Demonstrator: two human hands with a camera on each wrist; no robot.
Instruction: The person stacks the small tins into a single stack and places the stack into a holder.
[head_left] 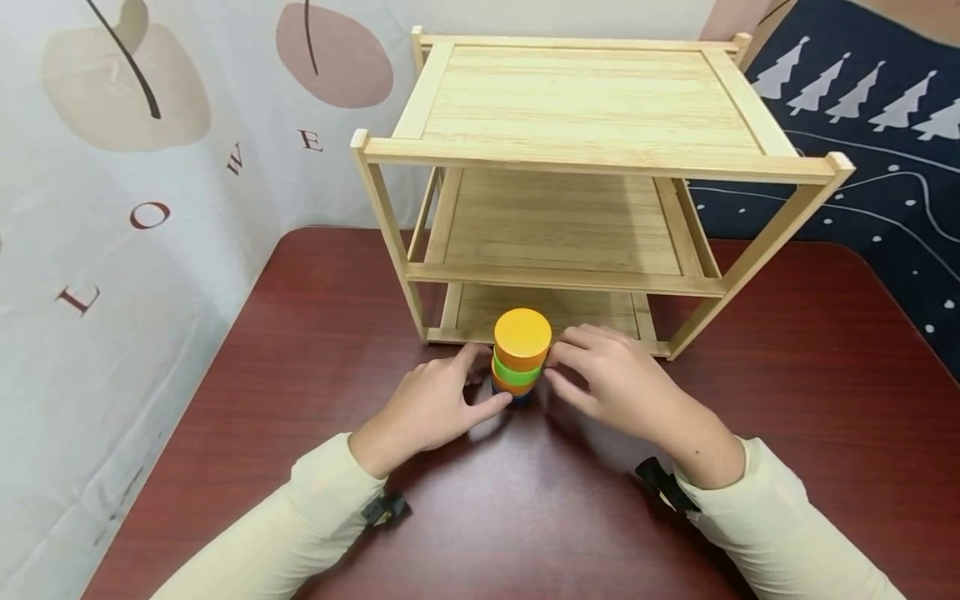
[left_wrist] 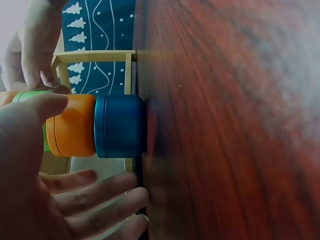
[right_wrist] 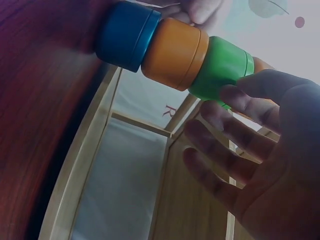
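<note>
Several small round lidded tins form a stack on the table. At the bottom is a blue tin (left_wrist: pixel 122 126), then an orange tin (right_wrist: pixel 175 54), a green tin (right_wrist: pixel 220 65) and a second orange tin (head_left: pixel 522 335) on top. My left hand (head_left: pixel 429 406) is spread around the stack's left side, its thumb overlapping the lower orange tin in the left wrist view. On the right side, my right hand (head_left: pixel 618 379) has loosely bent fingers, with thumb and index fingertip right at the green tin in the right wrist view.
A three-tier wooden shelf (head_left: pixel 600 108) stands just behind the stack on the dark red table (head_left: pixel 300 308). Printed cloths hang behind it, a pale one (head_left: pixel 225 208) at left and a dark blue one with white trees (head_left: pixel 885 183) at right.
</note>
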